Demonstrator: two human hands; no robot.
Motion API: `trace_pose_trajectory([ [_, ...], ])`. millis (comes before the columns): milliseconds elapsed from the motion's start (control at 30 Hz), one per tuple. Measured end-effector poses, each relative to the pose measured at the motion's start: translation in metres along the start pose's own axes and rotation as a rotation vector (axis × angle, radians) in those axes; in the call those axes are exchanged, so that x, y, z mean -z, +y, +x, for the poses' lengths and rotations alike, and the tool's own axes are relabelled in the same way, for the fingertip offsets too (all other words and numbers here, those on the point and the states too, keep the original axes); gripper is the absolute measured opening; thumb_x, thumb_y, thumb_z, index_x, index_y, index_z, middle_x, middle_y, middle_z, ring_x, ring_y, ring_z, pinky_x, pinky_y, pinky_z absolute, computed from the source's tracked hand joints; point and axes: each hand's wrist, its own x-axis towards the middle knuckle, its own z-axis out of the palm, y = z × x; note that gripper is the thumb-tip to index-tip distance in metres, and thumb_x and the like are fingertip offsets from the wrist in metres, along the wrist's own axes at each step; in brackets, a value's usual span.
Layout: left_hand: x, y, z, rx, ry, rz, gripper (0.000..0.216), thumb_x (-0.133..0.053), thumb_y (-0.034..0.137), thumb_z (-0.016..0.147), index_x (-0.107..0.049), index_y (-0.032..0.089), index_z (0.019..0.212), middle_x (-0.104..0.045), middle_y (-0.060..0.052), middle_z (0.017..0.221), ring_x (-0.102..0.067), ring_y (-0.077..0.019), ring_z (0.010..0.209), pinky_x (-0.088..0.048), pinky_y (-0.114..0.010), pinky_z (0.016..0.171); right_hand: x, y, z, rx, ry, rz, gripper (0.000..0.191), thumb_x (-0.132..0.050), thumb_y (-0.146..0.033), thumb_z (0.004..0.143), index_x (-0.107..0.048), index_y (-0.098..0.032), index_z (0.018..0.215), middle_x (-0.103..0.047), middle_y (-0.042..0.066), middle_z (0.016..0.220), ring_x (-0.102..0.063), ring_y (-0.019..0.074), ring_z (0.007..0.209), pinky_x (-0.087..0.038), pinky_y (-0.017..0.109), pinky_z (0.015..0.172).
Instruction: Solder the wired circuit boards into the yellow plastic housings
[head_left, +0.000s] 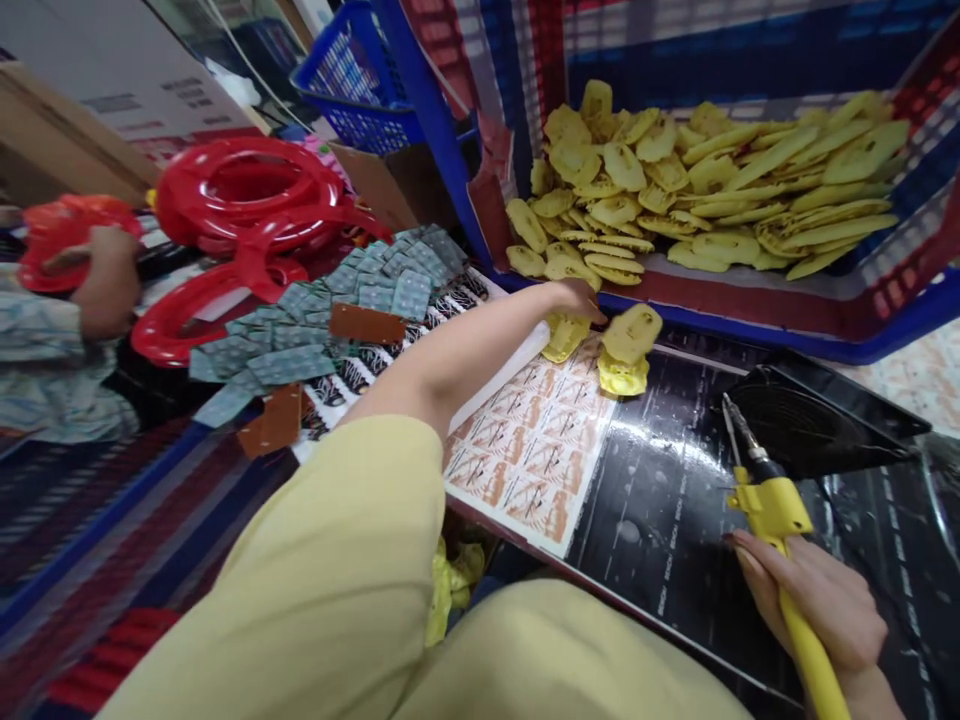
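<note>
My left hand (pixel 579 298) reaches out to the near edge of a blue crate (pixel 750 320) heaped with flat yellow plastic pieces (pixel 712 190); its fingers curl down onto a yellow piece (pixel 564 335) lying just outside the crate. Two more yellow pieces (pixel 630 350) lie beside it on the table. My right hand (pixel 817 605) is closed round the handle of a yellow soldering iron (pixel 776 520), whose metal tip (pixel 739 425) points up toward a black tray (pixel 817 425). A sheet of printed stickers (pixel 525 450) lies under my left forearm.
Grey-green circuit boards (pixel 330 320) are piled left of the sticker sheet. Red plastic rings (pixel 240 200) lie beyond them. Another person's hand (pixel 105 280) holds a red part at far left. A blue basket (pixel 352 80) and cardboard boxes stand behind.
</note>
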Motion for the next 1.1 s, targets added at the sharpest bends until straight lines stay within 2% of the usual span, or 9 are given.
trace_pose_trajectory([
  [167, -0.025, 0.049, -0.034, -0.128, -0.101, 0.174, 0.056, -0.075, 0.034, 0.081, -0.080, 0.025, 0.136, -0.079, -0.007, 0.141, -0.071, -0.0323, 0.133, -0.056, -0.032, 0.111, 0.002, -0.011, 0.026, -0.013, 0.135, -0.017, 0.024, -0.074, -0.004, 0.097, -0.073, -0.025, 0.107, -0.067, -0.009, 0.066, -0.062, 0.0082, 0.050, -0.051, 0.020, 0.055],
  [367, -0.053, 0.039, -0.088, -0.600, 0.096, 0.196, 0.054, -0.064, 0.027, 0.085, -0.079, 0.023, 0.137, -0.071, -0.014, 0.151, -0.064, -0.0350, 0.140, -0.054, -0.050, 0.117, -0.003, -0.015, 0.028, -0.024, 0.176, -0.012, 0.037, -0.072, -0.007, 0.101, -0.072, -0.023, 0.134, -0.078, -0.005, 0.078, -0.072, 0.0128, 0.060, -0.058, 0.022, 0.062],
  [500, -0.053, 0.018, -0.091, -0.445, 0.517, -0.255, 0.060, -0.054, 0.032, 0.081, -0.077, 0.021, 0.135, -0.073, -0.010, 0.145, -0.067, -0.0279, 0.132, -0.053, -0.046, 0.121, -0.010, -0.016, 0.021, -0.039, 0.194, -0.050, 0.035, -0.067, -0.009, 0.105, -0.072, -0.022, 0.138, -0.072, -0.007, 0.069, -0.064, 0.0105, 0.050, -0.052, 0.021, 0.056],
  [567, -0.048, 0.010, -0.084, -0.268, 0.585, -0.485, 0.063, -0.049, 0.040, 0.084, -0.073, 0.025, 0.140, -0.074, -0.005, 0.143, -0.067, -0.0255, 0.126, -0.055, -0.047, 0.117, -0.012, -0.016, 0.019, -0.039, 0.186, -0.081, 0.023, -0.068, -0.010, 0.105, -0.079, -0.022, 0.121, -0.066, -0.008, 0.062, -0.057, 0.0079, 0.046, -0.047, 0.020, 0.055],
  [667, -0.033, 0.005, -0.071, -0.047, 0.474, -0.755, 0.074, -0.031, 0.059, 0.097, -0.053, 0.028, 0.161, -0.068, 0.000, 0.152, -0.057, -0.0259, 0.139, -0.056, -0.051, 0.117, -0.012, -0.018, 0.017, -0.025, 0.169, -0.131, 0.016, -0.069, -0.014, 0.106, -0.082, -0.023, 0.100, -0.062, -0.007, 0.060, -0.053, 0.0064, 0.047, -0.044, 0.020, 0.054],
  [767, -0.020, 0.017, -0.069, 0.013, 0.285, -0.857, 0.076, -0.006, 0.041, 0.105, -0.025, 0.018, 0.175, -0.060, -0.006, 0.164, -0.049, -0.0252, 0.152, -0.058, -0.052, 0.118, -0.011, -0.018, 0.018, 0.000, 0.188, -0.168, 0.012, -0.074, -0.016, 0.104, -0.081, -0.021, 0.096, -0.057, -0.008, 0.056, -0.047, 0.0053, 0.045, -0.037, 0.021, 0.050],
  [933, -0.042, 0.076, -0.113, -0.177, -0.116, -0.769, 0.047, -0.052, 0.028, 0.095, -0.072, 0.013, 0.135, -0.077, -0.014, 0.142, -0.073, -0.0258, 0.125, -0.064, -0.050, 0.110, -0.009, -0.018, 0.021, 0.022, 0.238, -0.193, 0.014, -0.075, -0.009, 0.100, -0.079, -0.022, 0.100, -0.071, -0.006, 0.068, -0.053, 0.0050, 0.049, -0.041, 0.020, 0.054],
  [1000, -0.060, 0.098, -0.136, -0.366, -0.213, -0.577, 0.054, -0.066, 0.042, 0.095, -0.070, 0.016, 0.143, -0.070, -0.016, 0.153, -0.067, -0.0310, 0.139, -0.056, -0.053, 0.122, -0.008, -0.019, 0.021, 0.019, 0.239, -0.186, 0.021, -0.074, -0.004, 0.097, -0.077, -0.022, 0.106, -0.080, -0.003, 0.082, -0.061, 0.0064, 0.056, -0.046, 0.020, 0.059],
  [1100, -0.072, 0.112, -0.144, -0.523, -0.133, -0.183, 0.078, -0.067, 0.049, 0.098, -0.048, 0.019, 0.167, -0.039, -0.021, 0.180, -0.035, -0.0396, 0.169, -0.032, -0.060, 0.138, -0.009, -0.022, 0.018, 0.005, 0.206, -0.159, 0.026, -0.074, -0.002, 0.096, -0.073, -0.021, 0.113, -0.084, 0.002, 0.101, -0.070, 0.0085, 0.064, -0.050, 0.021, 0.062],
])
